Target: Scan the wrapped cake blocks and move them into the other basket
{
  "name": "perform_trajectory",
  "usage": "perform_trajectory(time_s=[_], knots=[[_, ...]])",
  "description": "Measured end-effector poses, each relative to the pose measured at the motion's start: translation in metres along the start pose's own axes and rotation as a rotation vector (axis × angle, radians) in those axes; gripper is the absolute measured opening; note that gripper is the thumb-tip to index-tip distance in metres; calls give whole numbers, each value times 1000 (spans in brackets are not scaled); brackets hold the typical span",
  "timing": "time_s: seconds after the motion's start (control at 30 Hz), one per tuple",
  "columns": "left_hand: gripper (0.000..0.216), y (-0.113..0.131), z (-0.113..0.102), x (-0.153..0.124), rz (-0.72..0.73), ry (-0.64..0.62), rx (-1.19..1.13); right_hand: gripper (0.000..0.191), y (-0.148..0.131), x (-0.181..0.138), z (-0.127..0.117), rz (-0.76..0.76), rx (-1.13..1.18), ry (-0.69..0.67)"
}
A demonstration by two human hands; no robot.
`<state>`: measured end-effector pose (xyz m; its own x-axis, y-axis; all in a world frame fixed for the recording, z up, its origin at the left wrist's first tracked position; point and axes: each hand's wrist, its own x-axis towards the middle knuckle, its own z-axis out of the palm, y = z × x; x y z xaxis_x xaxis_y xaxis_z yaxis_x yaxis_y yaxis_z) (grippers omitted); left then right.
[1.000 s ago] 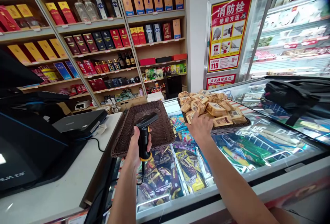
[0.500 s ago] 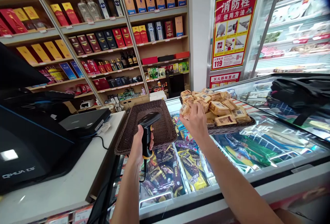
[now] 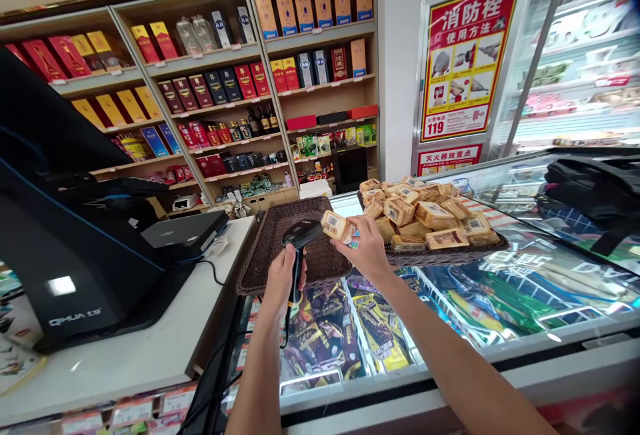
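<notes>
My left hand (image 3: 281, 278) is closed around the handle of a black barcode scanner (image 3: 301, 233), its head tilted toward the right. Between the fingers of my right hand (image 3: 367, 248) is a small wrapped snack pack (image 3: 337, 226) with a barcode label turned up, close to the scanner's head. Behind the scanner lies a brown wicker basket (image 3: 265, 228) with nothing visible in it. To the right, a second wicker basket (image 3: 450, 258) is heaped with several similar packs (image 3: 434, 215). Both baskets rest on a glass-topped freezer (image 3: 415, 361).
At left a black checkout terminal (image 3: 90, 268) and a dark flat device (image 3: 187, 229) stand on a white counter (image 3: 145, 348). A scanner cable (image 3: 286, 328) hangs down. A black bag (image 3: 590, 188) lies at right. Shelves of boxed bottles (image 3: 300, 8) line the back wall.
My right hand has drawn a snack pack from the heaped basket leftward to the scanner's head. My left hand still grips the scanner. The view has shifted slightly left.
</notes>
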<state>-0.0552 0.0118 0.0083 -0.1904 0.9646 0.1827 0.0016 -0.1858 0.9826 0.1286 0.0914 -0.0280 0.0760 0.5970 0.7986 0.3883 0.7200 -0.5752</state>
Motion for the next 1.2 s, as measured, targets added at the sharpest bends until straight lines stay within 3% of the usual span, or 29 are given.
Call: perform_trajectory(time_s=[0.1, 0.27, 0.43, 0.53, 0.67, 0.87, 0.97, 1.07, 1.2], knots=[[68, 7, -14, -8, -1, 126, -6, 41, -3, -4, 9, 86, -28, -58], [69, 21, -46, -28, -55, 299, -65, 43, -25, -6, 50, 169, -85, -324], [69, 26, -60, -42, -90, 347, -3, 51, -60, -13, 103, 222, -38, -545], [70, 28, -61, -48, -98, 357, 27, 54, -67, -22, 111, 170, -5, -639], [70, 27, -57, -46, -75, 350, 10, 44, -47, -22, 74, 48, -98, -532], [70, 28, -29, -20, -7, 270, -1, 33, 15, 16, -26, 83, -558, -84], [68, 30, -14, -9, 30, 200, 33, 33, 45, 29, -61, 122, -794, 75], [62, 27, -7, -4, 74, 133, 98, 32, 67, 31, -74, 101, -938, 113], [61, 10, -2, -9, 111, 115, 164, 30, 83, 25, -71, 25, -1026, 90]])
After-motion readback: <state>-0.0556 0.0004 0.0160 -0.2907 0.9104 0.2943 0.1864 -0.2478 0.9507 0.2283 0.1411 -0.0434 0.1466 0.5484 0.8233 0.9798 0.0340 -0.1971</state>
